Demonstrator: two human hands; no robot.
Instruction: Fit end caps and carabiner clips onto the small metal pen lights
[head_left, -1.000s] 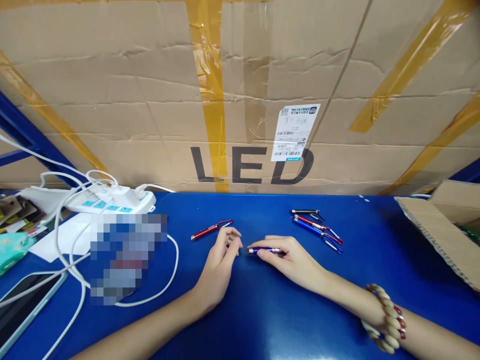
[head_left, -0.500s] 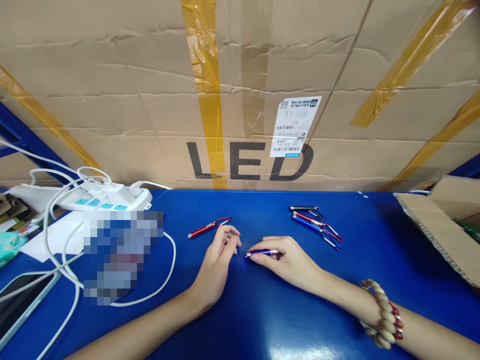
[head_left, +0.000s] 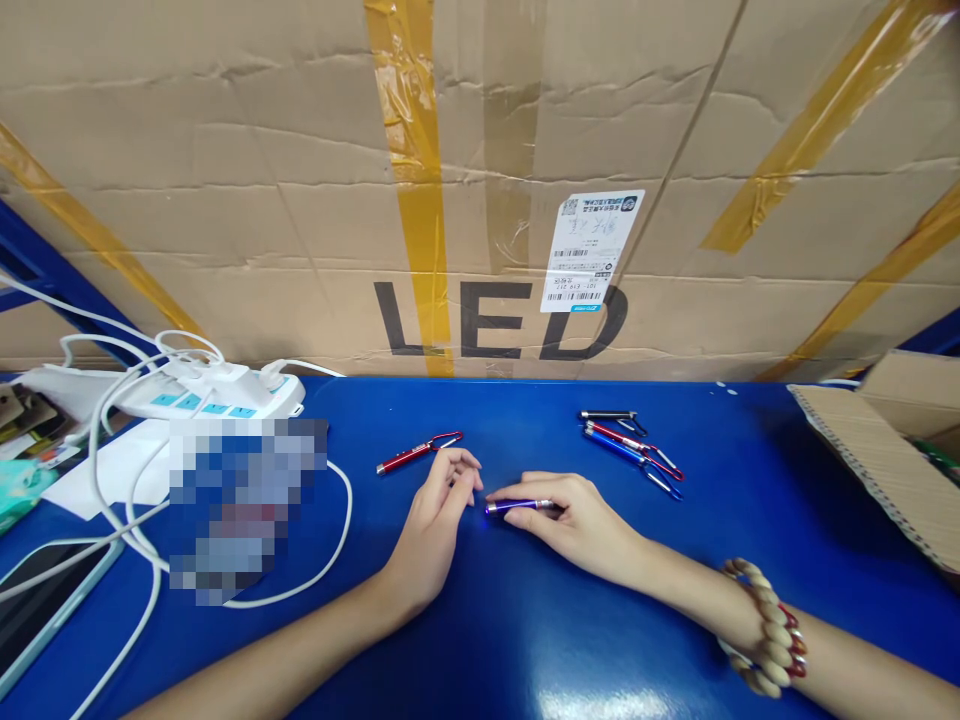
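Movement since the earlier pictures is slight: the purple penlight is shifted a little toward the left of the frame, and its lit tip is brought closer to the left hand. A small bluish glow is seen on the blue counter at that tip, so the light is judged to be switched on.

The penlight is pinched between the fingers of the right hand, low over the counter at frame centre. The left hand is released, flat on the counter, fingers loosely curled, with nothing grasped; its fingertips are just beside the penlight tip, apart from it.

A red penlight is lying just above the left hand. Three more penlights are grouped to the upper right of the right hand, well apart from it.
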